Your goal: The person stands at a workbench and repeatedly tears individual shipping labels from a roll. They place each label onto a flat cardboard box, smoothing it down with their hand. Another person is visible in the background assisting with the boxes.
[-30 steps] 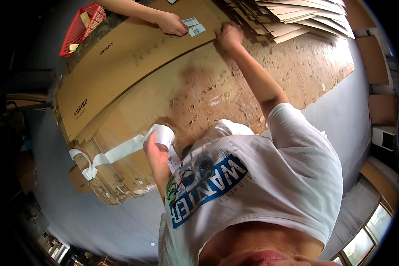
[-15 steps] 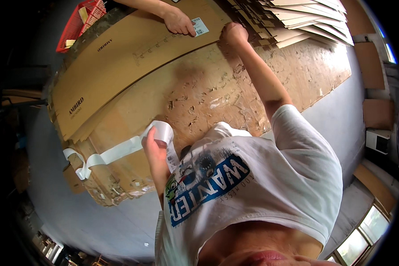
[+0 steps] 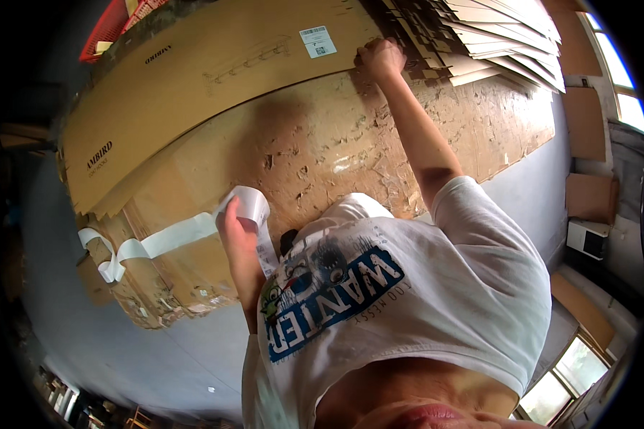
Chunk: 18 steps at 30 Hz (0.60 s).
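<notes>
In the head view, the right hand (image 3: 381,58) is stretched far out on a nearly straight arm, its fingers curled down onto the near edge of a large flattened cardboard sheet (image 3: 215,79) that lies across the top of the worn chipboard table (image 3: 350,143); whether it pinches the edge or only presses on it I cannot tell. The left hand (image 3: 234,227) is bent up close to the chest, fingers closed around a roll of white label backing (image 3: 250,207), whose loose strip (image 3: 150,243) trails left over the lower cardboard and ends in a loop near the table's left edge. A small white rectangular label (image 3: 317,41) with dark print sits on the sheet just left of the right hand. A stack of folded cardboard flats (image 3: 494,43) fans out to the right of that hand, touching the sheet's end. A red basket (image 3: 111,28) shows past the sheet's far edge at the upper left. Grey floor (image 3: 143,350) lies open below the table's left corner and along its right side.
</notes>
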{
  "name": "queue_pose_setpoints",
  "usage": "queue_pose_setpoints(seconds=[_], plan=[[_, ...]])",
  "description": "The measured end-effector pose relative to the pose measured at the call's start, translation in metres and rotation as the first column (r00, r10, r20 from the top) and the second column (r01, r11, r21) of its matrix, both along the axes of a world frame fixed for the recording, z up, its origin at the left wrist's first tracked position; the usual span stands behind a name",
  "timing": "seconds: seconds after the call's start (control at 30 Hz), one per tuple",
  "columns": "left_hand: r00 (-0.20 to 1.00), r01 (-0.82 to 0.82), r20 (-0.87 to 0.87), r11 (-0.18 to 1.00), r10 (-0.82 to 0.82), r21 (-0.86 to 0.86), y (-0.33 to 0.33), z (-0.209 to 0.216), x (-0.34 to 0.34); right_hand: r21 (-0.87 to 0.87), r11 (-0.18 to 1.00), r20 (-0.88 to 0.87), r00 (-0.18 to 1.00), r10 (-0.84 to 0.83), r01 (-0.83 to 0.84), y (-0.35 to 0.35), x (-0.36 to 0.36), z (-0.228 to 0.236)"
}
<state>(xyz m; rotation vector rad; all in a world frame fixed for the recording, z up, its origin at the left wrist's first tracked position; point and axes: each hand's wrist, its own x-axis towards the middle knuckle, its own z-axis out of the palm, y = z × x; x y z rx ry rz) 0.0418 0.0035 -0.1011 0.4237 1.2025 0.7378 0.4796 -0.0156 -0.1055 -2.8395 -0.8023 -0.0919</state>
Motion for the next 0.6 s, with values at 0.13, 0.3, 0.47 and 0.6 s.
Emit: queue_pose_setpoints(seconds=[0.13,0.3,0.47,0.6], plan=[[1.000,-0.008,0.012,1.000,0.008,-0.010,0.003,-0.005,-0.004,0.022,1.000,-0.337,0.941,-0.011,0.019,0.013,-0.028,0.018],[0.999,0.002,0.044,1.000,-0.003,0.002,0.007,-0.003,-0.005,0.275,0.960,-0.577,0.809,0.117,0.057,0.003,-0.050,-0.004],[0.998,-0.037,0.053,0.999,0.037,0.005,0.011,0.000,-0.012,0.650,0.452,-0.638,0.117,0.761,0.611,-0.024,-0.049,0.002],[0.999,-0.044,0.009,0.999,0.044,0.001,0.008,0.002,-0.018,0.355,0.284,-0.245,-0.204,0.948,0.891,-0.021,-0.127,0.068]])
